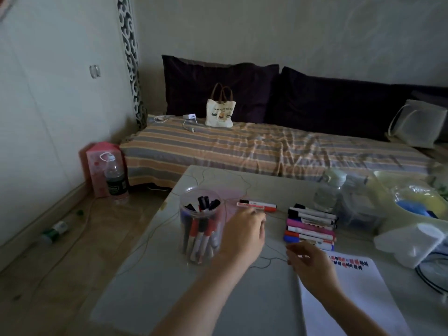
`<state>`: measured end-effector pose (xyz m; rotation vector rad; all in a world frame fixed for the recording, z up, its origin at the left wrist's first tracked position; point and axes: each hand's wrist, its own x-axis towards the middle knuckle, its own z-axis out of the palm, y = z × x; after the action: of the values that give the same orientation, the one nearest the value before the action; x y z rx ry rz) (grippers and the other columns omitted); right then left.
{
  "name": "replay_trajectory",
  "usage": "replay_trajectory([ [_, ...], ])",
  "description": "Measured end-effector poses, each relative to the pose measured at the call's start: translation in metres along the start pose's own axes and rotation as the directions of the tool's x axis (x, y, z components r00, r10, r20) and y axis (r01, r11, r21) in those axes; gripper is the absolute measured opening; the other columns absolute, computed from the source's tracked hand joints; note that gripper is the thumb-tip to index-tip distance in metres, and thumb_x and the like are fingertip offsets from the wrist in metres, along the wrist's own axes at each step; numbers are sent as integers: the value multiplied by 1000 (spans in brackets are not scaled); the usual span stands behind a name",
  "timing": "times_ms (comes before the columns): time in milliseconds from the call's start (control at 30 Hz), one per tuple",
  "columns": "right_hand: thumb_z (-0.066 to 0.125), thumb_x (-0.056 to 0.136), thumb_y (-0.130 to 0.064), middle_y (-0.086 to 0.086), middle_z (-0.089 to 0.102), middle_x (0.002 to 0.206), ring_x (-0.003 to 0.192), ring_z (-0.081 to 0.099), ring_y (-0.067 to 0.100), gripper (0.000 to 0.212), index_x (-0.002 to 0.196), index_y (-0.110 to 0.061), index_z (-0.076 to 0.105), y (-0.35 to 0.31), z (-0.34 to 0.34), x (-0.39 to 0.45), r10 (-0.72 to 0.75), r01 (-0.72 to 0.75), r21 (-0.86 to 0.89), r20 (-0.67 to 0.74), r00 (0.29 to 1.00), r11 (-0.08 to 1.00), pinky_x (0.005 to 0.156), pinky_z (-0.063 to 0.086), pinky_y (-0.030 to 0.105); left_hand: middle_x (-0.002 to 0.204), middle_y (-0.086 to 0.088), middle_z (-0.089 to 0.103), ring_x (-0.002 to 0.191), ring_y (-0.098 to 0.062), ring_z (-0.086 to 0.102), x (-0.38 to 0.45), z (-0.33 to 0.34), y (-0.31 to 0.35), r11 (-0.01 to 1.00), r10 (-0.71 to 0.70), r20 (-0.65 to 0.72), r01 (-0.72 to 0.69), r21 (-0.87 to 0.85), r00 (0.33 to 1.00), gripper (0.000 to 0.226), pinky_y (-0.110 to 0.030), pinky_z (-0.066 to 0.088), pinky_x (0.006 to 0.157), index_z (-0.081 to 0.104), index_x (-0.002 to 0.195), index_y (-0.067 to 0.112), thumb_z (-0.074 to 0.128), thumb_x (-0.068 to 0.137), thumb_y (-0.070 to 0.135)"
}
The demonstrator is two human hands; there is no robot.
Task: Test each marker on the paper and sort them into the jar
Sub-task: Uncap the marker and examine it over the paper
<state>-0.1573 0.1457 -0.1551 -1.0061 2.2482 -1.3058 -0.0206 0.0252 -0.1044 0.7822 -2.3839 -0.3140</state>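
Left hand [244, 232], centre of frame: fingers stretched toward the lone red marker [256, 205], fingertips at or just short of its near edge; contact unclear, nothing held. Right hand [312, 263], lower centre-right: fingers loosely curled, empty, hovering over the top left corner of the paper [356, 294] just below the pile of markers [311, 225].

Step in hand, as I judge it: picking up the red marker for testing. Best pinched mid-barrel so it doesn't roll away, cap pulled by the right hand, then a short stroke on bare paper under the existing red and blue test marks.

Jar [202, 225], left of the left hand, already holds many markers upright.

Pale table [150, 282]; plastic containers at right edge. Beyond, a striped bed [242, 146] with dark cushions and a tote bag [220, 112]. Bottle [116, 181] on the floor, left.
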Motion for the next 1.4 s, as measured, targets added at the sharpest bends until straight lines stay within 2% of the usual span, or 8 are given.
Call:
replay_trajectory([
  [133,62,91,-4,-5,66,95,85,63,5,23,109,-16,66,8,1,28,-117,123,-192,46,992,974,66,50,10,132,0,51,123,-20,46,-19,57,-33,986,-145,276,116,118,950,38,-36,44,99,54,131,21,55,93,20],
  [233,61,86,2,2,61,108,95,61,17,32,115,-11,64,14,13,59,-265,275,-340,77,961,899,82,54,29,140,2,44,129,-20,39,-26,82,-53,966,-222,355,155,208,908,46,-42,38,105,44,138,26,55,94,37],
  [367,53,87,-3,1,49,110,97,52,19,24,109,-13,53,3,44,96,-302,372,-487,219,928,790,79,43,23,133,2,46,123,-21,39,-25,96,-59,956,-194,272,120,267,943,43,-38,39,100,49,129,25,50,93,49],
  [600,46,90,-9,4,27,155,147,17,20,55,142,-9,28,-3,91,159,-128,328,-745,314,941,581,118,15,48,119,1,56,109,-24,51,-25,104,-61,971,-167,188,128,202,968,35,-36,45,88,63,110,24,66,84,47],
  [800,56,87,-25,-1,53,118,117,46,23,26,111,-19,47,2,86,147,-281,338,-759,212,936,556,99,34,44,86,3,62,80,-21,59,-23,104,-60,959,-172,195,119,259,966,39,-33,51,63,66,78,23,87,56,48],
  [1033,53,95,-43,-2,52,118,118,45,20,32,123,-30,62,0,85,129,-278,396,-774,291,915,493,97,33,37,87,3,64,82,-19,61,-28,105,-58,965,-172,170,130,229,970,38,-30,50,65,69,82,23,86,58,47],
  [1233,65,91,-27,-8,63,69,51,55,2,11,87,-17,61,-30,35,82,-230,244,-252,86,969,936,49,42,14,135,-1,48,126,-18,43,-21,91,-40,937,-294,193,322,-132,936,36,-23,35,99,50,133,18,49,99,32],
  [1400,64,91,-16,11,68,73,59,53,13,14,84,-6,70,-15,-31,26,142,-176,268,141,980,947,56,43,25,92,2,68,83,-13,66,-9,77,7,429,-511,387,618,-659,768,17,-27,48,76,62,104,19,51,98,30],
])
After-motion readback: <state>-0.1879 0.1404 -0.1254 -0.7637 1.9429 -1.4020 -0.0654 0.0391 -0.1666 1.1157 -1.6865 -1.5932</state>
